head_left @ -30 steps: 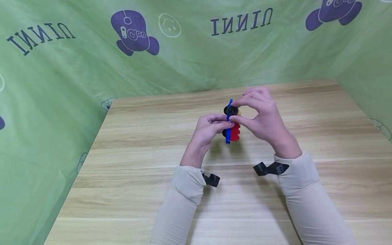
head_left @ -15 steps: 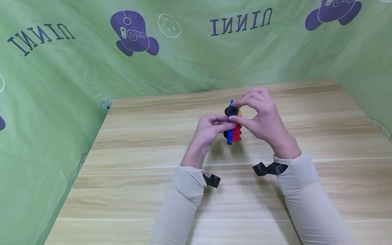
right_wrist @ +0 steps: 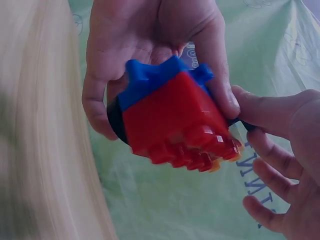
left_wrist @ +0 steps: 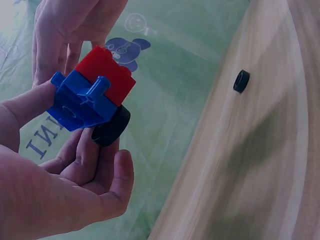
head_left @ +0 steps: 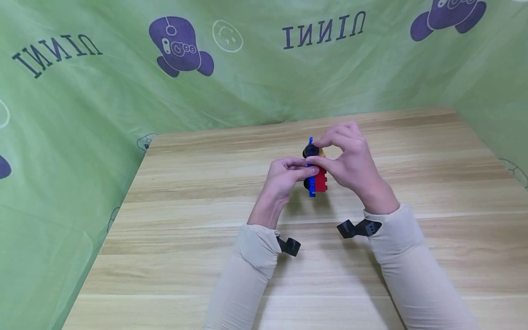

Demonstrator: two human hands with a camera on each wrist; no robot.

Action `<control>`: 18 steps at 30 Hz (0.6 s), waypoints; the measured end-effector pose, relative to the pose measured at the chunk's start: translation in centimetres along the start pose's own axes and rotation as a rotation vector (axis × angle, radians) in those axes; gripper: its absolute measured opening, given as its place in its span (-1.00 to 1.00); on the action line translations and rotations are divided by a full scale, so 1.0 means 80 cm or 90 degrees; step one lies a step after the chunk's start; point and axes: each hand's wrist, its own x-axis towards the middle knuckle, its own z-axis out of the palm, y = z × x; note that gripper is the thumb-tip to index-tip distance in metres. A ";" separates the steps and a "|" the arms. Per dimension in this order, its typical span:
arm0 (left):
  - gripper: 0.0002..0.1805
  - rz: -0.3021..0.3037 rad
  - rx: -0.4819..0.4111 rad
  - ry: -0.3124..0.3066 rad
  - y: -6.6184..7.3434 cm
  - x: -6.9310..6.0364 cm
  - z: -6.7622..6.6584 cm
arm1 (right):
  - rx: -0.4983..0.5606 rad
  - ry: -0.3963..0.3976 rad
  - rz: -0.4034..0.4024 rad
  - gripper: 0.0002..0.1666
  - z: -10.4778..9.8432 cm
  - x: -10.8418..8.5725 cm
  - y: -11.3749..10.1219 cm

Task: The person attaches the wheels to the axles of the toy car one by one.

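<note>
Staged recording booth, by look: printed green cloth (head_left: 255, 91) behind and beside wood-grain tabletop (head_left: 185, 192), wrist cameras (head_left: 290, 247).

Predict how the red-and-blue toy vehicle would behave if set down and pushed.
The toy vehicle would probably roll if set upright, since a round black wheel shows at its blue base. It is likely stiff, judging by the crisp-edged red block. Shiny studs suggest smooth plastic, so it may be light and slightly slippery.

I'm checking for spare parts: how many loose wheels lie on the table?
1: a loose wheel, on the table near its edge, apart from the toy. Only the left wrist view shows it; others may be hidden.
</note>
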 end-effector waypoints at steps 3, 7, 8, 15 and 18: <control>-0.75 -0.006 -0.009 0.018 -0.001 -0.002 0.005 | 0.002 -0.005 0.000 -0.64 0.000 -0.001 0.000; -0.73 0.009 0.008 0.063 -0.001 -0.004 0.011 | -0.003 -0.015 -0.001 -0.65 0.000 0.000 0.001; -0.73 0.013 0.014 0.073 -0.001 -0.005 0.012 | -0.005 -0.017 0.001 -0.65 0.000 0.000 0.000; -0.70 0.032 0.013 0.106 -0.002 -0.008 0.018 | -0.012 -0.020 0.029 -0.66 0.003 -0.001 -0.003; -0.70 0.032 0.022 0.109 -0.003 -0.008 0.019 | -0.014 -0.018 0.038 -0.68 0.005 -0.002 -0.005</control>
